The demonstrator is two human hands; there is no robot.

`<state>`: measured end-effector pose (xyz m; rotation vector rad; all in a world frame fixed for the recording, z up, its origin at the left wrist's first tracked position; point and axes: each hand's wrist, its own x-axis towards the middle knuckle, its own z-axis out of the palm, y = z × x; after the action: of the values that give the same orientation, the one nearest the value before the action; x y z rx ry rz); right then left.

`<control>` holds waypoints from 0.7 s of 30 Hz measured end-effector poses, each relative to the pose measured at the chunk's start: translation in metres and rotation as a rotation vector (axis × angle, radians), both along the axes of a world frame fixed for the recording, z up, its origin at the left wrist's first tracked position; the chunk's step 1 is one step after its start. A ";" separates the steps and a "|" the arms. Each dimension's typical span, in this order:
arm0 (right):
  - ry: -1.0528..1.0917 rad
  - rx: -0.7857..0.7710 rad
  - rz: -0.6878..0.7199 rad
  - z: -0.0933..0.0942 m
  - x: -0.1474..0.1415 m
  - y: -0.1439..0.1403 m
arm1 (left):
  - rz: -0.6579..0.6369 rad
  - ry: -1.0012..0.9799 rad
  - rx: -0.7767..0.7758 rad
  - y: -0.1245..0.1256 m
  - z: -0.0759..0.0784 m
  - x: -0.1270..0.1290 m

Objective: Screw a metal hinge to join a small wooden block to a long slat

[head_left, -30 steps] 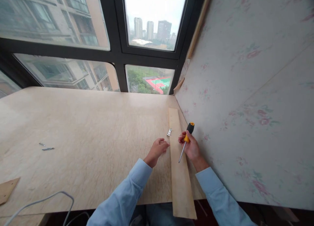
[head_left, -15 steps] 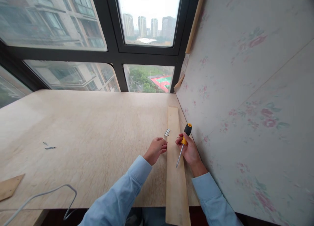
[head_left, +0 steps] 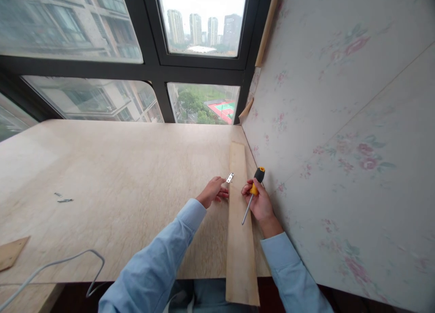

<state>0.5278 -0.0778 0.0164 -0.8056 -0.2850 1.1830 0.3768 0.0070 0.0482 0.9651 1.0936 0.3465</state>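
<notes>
1. Since the earlier frame the left hand [head_left: 213, 191] has slid forward along the table [head_left: 118, 190], its fingertips now almost at the small metal hinge [head_left: 230, 177].
2. The wooden strip [head_left: 239, 240] runs lengthwise away from the person, beside the wall.
3. The right hand [head_left: 257, 202] grips the screwdriver [head_left: 252, 195] over the strip, shaft pointing back.
4. The hinge lies at the strip's left edge, nearer the left hand, whose fingers are loosely curled, holding nothing visible.
</notes>
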 end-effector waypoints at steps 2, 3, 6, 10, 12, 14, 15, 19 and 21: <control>0.026 -0.006 0.000 -0.002 0.001 0.001 | -0.053 0.042 0.028 0.007 0.000 0.002; 0.035 -0.009 -0.001 -0.002 0.002 0.001 | -0.077 0.064 0.048 0.010 -0.001 0.004; 0.053 -0.010 -0.002 -0.004 0.003 0.001 | -0.128 0.124 0.115 0.017 -0.002 0.010; 0.058 -0.009 -0.007 -0.003 0.003 0.002 | -0.158 0.098 0.105 0.023 -0.004 0.014; 0.053 -0.020 -0.006 -0.003 0.003 0.002 | -0.158 0.067 0.072 0.025 -0.006 0.014; 0.053 -0.026 -0.005 -0.002 0.003 0.002 | -0.157 0.051 0.049 0.027 -0.008 0.014; 0.057 -0.026 -0.006 -0.002 0.003 0.002 | -0.161 0.051 0.046 0.028 -0.009 0.014; 0.073 -0.021 -0.012 -0.002 0.002 0.002 | -0.189 0.073 0.085 0.029 -0.013 0.015; 0.082 -0.026 -0.017 -0.001 0.002 0.002 | -0.195 0.081 0.106 0.028 -0.015 0.016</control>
<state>0.5293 -0.0762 0.0159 -0.7787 -0.1957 1.2029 0.3925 0.0353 0.0328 1.1785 1.0521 0.2087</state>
